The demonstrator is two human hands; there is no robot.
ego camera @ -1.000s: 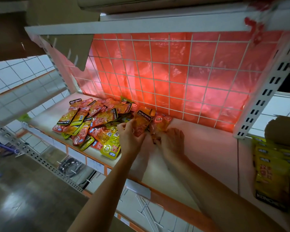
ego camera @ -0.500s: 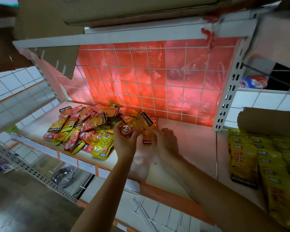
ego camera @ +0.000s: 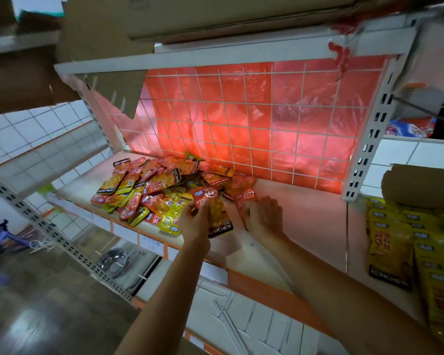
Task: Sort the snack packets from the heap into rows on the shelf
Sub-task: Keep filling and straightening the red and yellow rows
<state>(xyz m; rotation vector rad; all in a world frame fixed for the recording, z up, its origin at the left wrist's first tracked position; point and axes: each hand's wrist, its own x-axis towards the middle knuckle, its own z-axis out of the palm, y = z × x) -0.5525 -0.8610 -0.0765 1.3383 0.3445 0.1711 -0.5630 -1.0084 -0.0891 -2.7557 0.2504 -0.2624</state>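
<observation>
Shelf (ego camera: 305,226): pale board with an orange strip (ego camera: 267,288) along its front edge. At the back edge stands a white wire grid (ego camera: 254,119), with red plastic sheeting behind it. A slotted white upright (ego camera: 369,139) stands at the back right corner.

Heap (ego camera: 149,190): snack packets in red, orange and yellow, piled loosely and overlapping. It covers the left half of the shelf, from the back edge almost to the front edge.

Left hand (ego camera: 194,224): near the front edge, at the heap's right side. The fingers are curled round an orange packet (ego camera: 217,213), which is held lengthways with its black KONCHEW band toward the front edge. I cannot tell whether the packet touches the board.

Right hand (ego camera: 264,216): just to the right of the other hand, palm down. The fingers are bent onto a red packet (ego camera: 244,194) at the heap's right fringe. Pinching or only pressing: cannot tell.

Room: a torn cardboard flap (ego camera: 108,83) hangs from the level above, over the back left corner. The bay to the right holds yellow packets (ego camera: 392,242) in overlapping rows, with a cardboard box (ego camera: 420,185) behind them. There is a white tiled wall (ego camera: 23,139) to the left and a dark glossy floor (ego camera: 49,316) below.
</observation>
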